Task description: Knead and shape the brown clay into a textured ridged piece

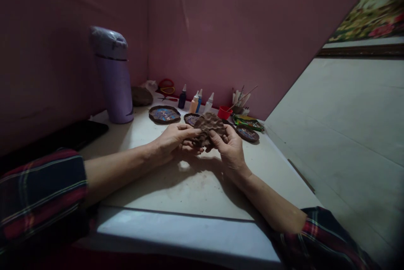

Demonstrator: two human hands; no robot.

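A flattened slab of brown clay [208, 126], bumpy with finger dents, is held up above the white table [202, 190]. My left hand [176, 140] grips its left edge, thumb on the face and fingers beneath. On the right edge my right hand [232, 148] pinches the clay, its thumb pressed on the front. Behind the slab, partly covered by it, lies a small brown clay dish [190, 118] with purplish contents. A larger clay dish [164, 114], painted blue and purple inside, rests farther left.
A tall purple bottle [114, 78] stands left, near a dark flat object [85, 132] and a clay lump [142, 96]. At the back are scissors [167, 87], paint bottles [194, 103], a red cup [224, 112], a green packet [248, 123] and another clay dish [247, 133].
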